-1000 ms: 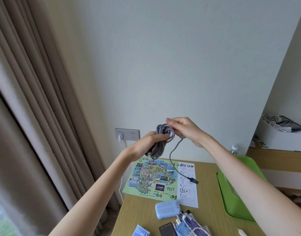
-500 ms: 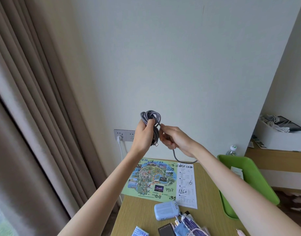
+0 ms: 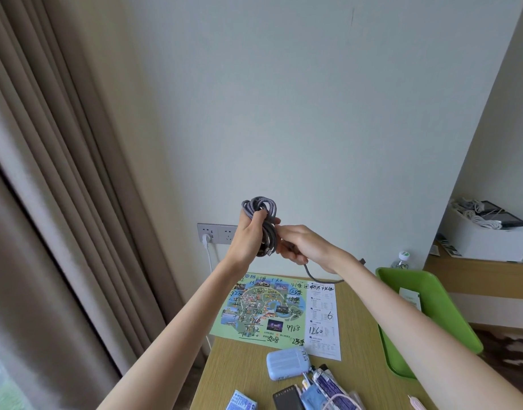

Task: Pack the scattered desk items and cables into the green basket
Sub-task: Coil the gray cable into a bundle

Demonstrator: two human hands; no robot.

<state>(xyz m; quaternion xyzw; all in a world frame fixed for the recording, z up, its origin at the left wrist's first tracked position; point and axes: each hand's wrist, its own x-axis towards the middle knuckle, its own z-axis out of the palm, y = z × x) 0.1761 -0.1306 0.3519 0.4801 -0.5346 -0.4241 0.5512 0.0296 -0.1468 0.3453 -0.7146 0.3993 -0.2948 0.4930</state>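
Note:
My left hand [image 3: 248,235] is raised in front of the wall and grips a coiled grey braided cable [image 3: 261,208]. My right hand [image 3: 301,244] sits just to its right, fingers curled round the loose end of the same cable, which trails down and right behind my right wrist. The green basket [image 3: 431,294] stands at the desk's right edge, partly hidden by my right forearm, with a white paper slip inside.
On the wooden desk [image 3: 360,368] lie a colourful map sheet [image 3: 272,309], a pale blue case [image 3: 287,362], tubes, a dark card holder and a blue packet. A wall socket [image 3: 217,232] has a white plug in it. Curtains hang left. A white box [image 3: 485,235] sits on the right shelf.
The coil rose from in front of the socket to higher up in my left hand. My right hand dropped below it, winding the loose tail, which is now shorter and off the map.

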